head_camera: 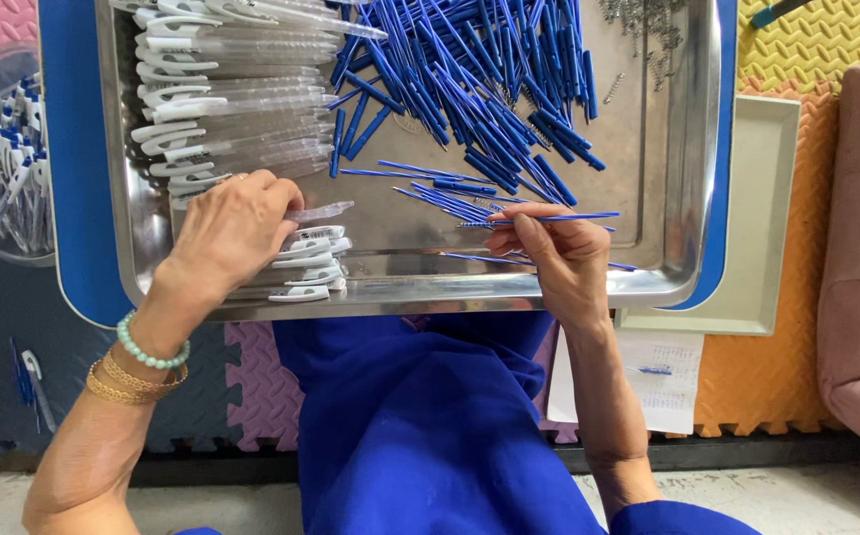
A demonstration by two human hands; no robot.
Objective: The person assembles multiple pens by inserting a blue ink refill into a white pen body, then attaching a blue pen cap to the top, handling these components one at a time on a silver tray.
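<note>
We see the left hand [235, 230] resting on a row of clear plastic pen barrels with white clips [303, 260] at the near edge of the wide shiny steel tray [668, 149]; its fingers are curled down and pressed together on one clear barrel [323, 211], which points to the right. The right hand [557, 256] is just beside the front rim of the tray, and its fingers pinch a thin blue ink refill with a small metal spring [539, 219] on it, held almost level. Behind it lies a big heap of blue pen parts and refills [470, 79], and more clear barrels with white clips [232, 89] are stacked at the back left. The tray stands on a blue board [73, 149]. A clear round bowl with finished white-and-blue pens [4, 168] is at the far left, on the foam floor mat [806, 59].
</note>
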